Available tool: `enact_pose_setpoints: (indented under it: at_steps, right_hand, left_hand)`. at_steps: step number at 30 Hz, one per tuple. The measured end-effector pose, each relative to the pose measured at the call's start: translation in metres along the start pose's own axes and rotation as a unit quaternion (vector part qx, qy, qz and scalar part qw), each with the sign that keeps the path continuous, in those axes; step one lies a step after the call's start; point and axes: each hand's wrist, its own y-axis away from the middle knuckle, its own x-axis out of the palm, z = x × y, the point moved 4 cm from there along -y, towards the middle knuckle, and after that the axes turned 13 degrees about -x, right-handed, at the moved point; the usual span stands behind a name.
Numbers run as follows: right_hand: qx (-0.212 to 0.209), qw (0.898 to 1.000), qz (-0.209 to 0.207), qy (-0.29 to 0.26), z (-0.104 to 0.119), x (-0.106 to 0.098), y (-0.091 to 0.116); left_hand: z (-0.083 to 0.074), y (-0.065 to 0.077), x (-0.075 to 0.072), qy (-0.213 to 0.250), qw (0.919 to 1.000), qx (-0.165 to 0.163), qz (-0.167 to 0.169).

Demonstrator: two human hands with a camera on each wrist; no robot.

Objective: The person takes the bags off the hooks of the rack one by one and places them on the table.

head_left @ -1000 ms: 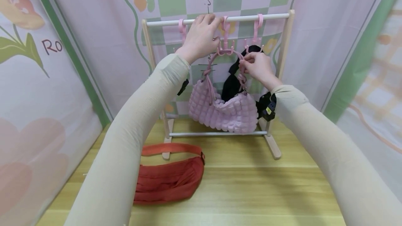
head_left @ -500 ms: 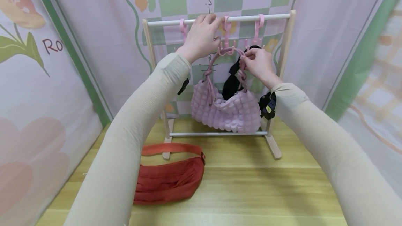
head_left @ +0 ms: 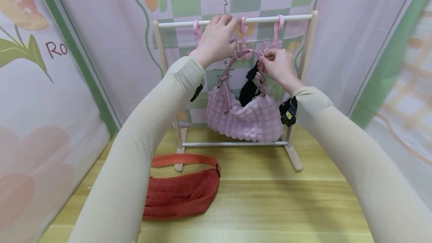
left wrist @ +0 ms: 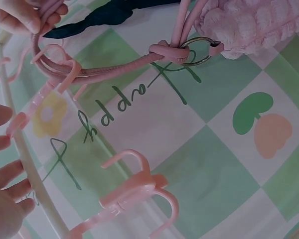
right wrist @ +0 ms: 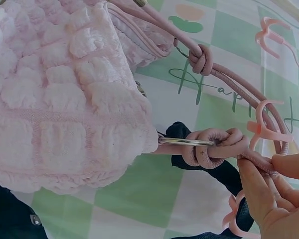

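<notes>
A puffy pink handbag [head_left: 244, 117] hangs by its knotted handle [left wrist: 109, 69] from the middle pink hook [head_left: 243, 35] on the rack. The right hand [head_left: 280, 66] pinches the right side of the handle, above its knot and metal ring, as the right wrist view shows. At the rail, the left hand [head_left: 217, 40] has its thumb and index finger at the top of that same hook [left wrist: 17, 123], seemingly pinching it. Its other fingers [left wrist: 12, 172] reach over the white rail [left wrist: 40, 194]. Behind the handbag hangs a black strapped item [head_left: 249, 89], partly hidden.
A red waist bag [head_left: 183, 192] lies on the wooden table [head_left: 263, 205], partly behind the left sleeve. Two more pink hooks, the left hook [head_left: 197, 29] and the right hook [head_left: 278, 31], hang on the rail. Wooden posts [head_left: 306, 48] bear the rack. Printed fabric surrounds it.
The right hand has shifted slightly right and up with the handle, and the handbag has swung a little to the right. The left hand stays in place at the rail.
</notes>
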Motion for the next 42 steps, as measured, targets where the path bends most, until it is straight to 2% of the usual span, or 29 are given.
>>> enact_pose_setpoints:
  at_steps: [18, 30, 42]
  right_hand:
    - [-0.011, 1.000, -0.006, -0.009, 0.007, -0.007, -0.008]
    - [0.007, 0.999, -0.022, -0.029, 0.010, -0.013, -0.014]
    - [0.024, 0.999, -0.033, -0.021, 0.014, -0.018, -0.015]
  left_hand:
    - [0.000, -0.003, 0.000, 0.006, 1.0000, -0.001, -0.005]
    - [0.000, -0.004, -0.004, 0.018, 0.9997, 0.000, 0.016]
    - [0.001, -0.006, -0.007, 0.005, 0.9993, 0.000, 0.036]
